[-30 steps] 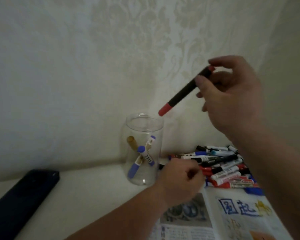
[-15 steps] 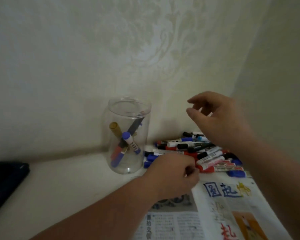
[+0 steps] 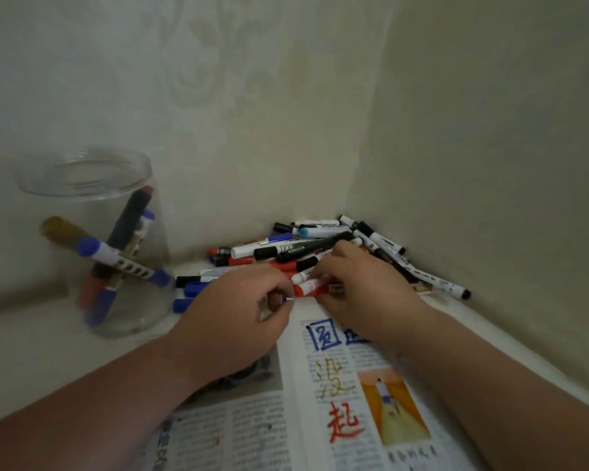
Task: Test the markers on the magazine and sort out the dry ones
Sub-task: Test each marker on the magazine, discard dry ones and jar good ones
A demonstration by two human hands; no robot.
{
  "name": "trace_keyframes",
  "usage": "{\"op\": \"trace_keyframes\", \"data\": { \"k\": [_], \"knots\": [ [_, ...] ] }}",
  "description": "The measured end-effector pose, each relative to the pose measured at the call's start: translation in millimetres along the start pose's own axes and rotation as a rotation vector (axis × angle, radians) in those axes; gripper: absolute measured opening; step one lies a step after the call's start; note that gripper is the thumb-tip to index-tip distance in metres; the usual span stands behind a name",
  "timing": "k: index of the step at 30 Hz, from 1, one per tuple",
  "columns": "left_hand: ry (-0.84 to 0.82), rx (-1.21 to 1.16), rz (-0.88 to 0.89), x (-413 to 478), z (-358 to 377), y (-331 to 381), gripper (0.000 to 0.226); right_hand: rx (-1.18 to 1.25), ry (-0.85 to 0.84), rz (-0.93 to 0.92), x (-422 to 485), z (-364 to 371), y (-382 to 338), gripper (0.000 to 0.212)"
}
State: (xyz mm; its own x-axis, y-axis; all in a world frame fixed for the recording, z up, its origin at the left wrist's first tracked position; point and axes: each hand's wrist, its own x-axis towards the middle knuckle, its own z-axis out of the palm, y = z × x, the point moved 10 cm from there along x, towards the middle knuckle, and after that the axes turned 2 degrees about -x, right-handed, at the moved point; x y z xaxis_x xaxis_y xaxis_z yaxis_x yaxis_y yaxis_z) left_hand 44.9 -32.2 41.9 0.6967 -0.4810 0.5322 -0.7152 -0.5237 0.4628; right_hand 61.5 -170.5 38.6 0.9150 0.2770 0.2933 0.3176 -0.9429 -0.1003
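A heap of markers (image 3: pixel 323 246) in black, white, red and blue fills the corner of the white surface. My right hand (image 3: pixel 364 294) lies on the front of the heap, its fingers and thumb closing round a red marker (image 3: pixel 312 287). My left hand (image 3: pixel 232 321) rests in a fist on the open magazine (image 3: pixel 323 402), just left of that marker, with nothing plainly in it. The page carries blue, yellow and red test scribbles. At the left, a clear jar (image 3: pixel 92 185) holds several markers, among them a black one with red ends (image 3: pixel 131 217).
Patterned walls meet close behind the heap and bound it at the back and right. The jar stands on the white surface, a hand's width left of the heap. The magazine covers the near middle of the surface.
The black marker with red ends left my right hand and now stands in the jar. My right hand came down onto the heap. The left fist stayed put.
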Motion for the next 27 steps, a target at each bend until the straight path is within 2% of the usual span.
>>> {"op": "trace_keyframes", "data": {
  "k": [5, 7, 9, 11, 12, 13, 15, 16, 18, 21, 23, 27],
  "knots": [
    [0.01, 0.029, 0.001, -2.3, 0.6, 0.8, 0.017, 0.025, 0.058, -0.086, -1.9, -3.0, -0.7, 0.019],
    [0.024, 0.018, -0.004, -2.8, -0.3, 0.1, 0.019, 0.073, 0.177, -0.114, -6.7, -20.2, -0.5, 0.018],
    [0.051, 0.0, -0.012, -3.2, -3.4, -0.5, 0.014, 0.181, 0.371, -0.141, -16.8, -47.2, -2.8, 0.012],
    [0.073, -0.018, -0.02, -3.5, -7.2, 0.3, 0.012, 0.355, 0.536, -0.108, -30.4, -70.7, -0.4, 0.006],
    [0.079, -0.031, -0.027, -3.9, -8.8, 1.2, 0.018, 0.509, 0.569, -0.034, -34.8, -75.8, 5.8, 0.009],
    [0.077, -0.045, -0.033, -4.2, -9.5, 2.0, 0.026, 0.706, 0.56, 0.062, -36.7, -73.1, 14.7, 0.012],
    [0.053, -0.066, -0.037, -4.9, -8.2, 3.9, 0.038, 1.118, 0.415, 0.224, -34.1, -50.5, 22.3, 0.014],
    [0.029, -0.077, -0.038, -5.2, -6.2, 4.4, 0.04, 1.263, 0.322, 0.253, -31.8, -38.9, 19.4, 0.015],
    [-0.024, -0.07, -0.029, -5.4, -1.2, 5.9, 0.035, 1.406, 0.21, 0.26, -29.2, -26.6, 13.4, 0.02],
    [-0.045, -0.032, -0.019, -4.2, 1.8, 5.4, 0.03, 1.47, 0.21, 0.265, -28.0, -23.4, 16.9, 0.017],
    [-0.034, -0.027, -0.042, -2.9, 1.4, 2.4, 0.033, 1.434, 0.201, 0.258, -28.7, -22.1, 19.3, 0.013],
    [-0.098, 0.056, -0.066, -3.5, 11.4, 0.3, 0.042, 1.319, 0.154, 0.191, -30.2, -22.4, 6.4, 0.018]
  ]
}}
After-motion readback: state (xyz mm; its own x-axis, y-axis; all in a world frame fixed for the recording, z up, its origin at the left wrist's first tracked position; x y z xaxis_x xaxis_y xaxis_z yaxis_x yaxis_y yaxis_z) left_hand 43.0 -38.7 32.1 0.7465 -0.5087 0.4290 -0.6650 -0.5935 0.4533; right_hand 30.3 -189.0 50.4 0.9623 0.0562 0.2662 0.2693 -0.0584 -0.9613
